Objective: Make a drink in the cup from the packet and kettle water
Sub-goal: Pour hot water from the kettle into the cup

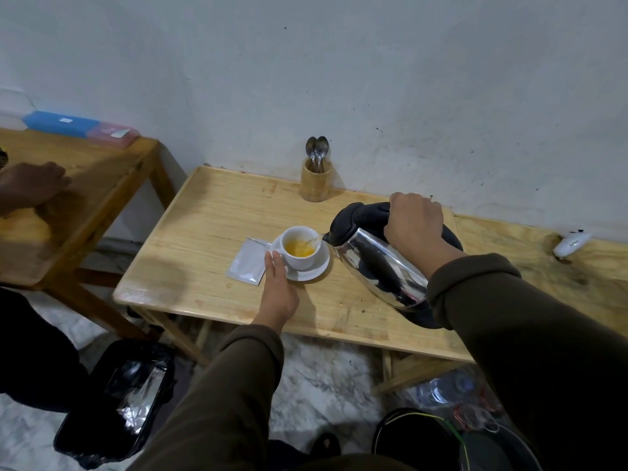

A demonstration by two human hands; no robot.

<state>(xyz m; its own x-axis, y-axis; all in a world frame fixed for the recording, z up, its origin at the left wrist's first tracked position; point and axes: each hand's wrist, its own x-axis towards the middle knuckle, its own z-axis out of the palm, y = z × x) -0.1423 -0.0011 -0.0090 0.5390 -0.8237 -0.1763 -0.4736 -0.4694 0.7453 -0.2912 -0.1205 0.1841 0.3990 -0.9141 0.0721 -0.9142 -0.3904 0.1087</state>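
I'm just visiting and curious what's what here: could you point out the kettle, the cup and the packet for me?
kettle (380,266), head view, on its shiny steel side.
cup (300,261), head view, on its white outer wall.
packet (246,263), head view, on the middle of the flat silver sachet.

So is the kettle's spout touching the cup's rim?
Apart. The head view shows the kettle spout just right of the cup rim, a thin stream of water crossing the gap.

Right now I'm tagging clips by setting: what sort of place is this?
Probably a makeshift tea corner in a plain room: a low wooden table against a scuffed wall, a kettle, and a holder of spoons.
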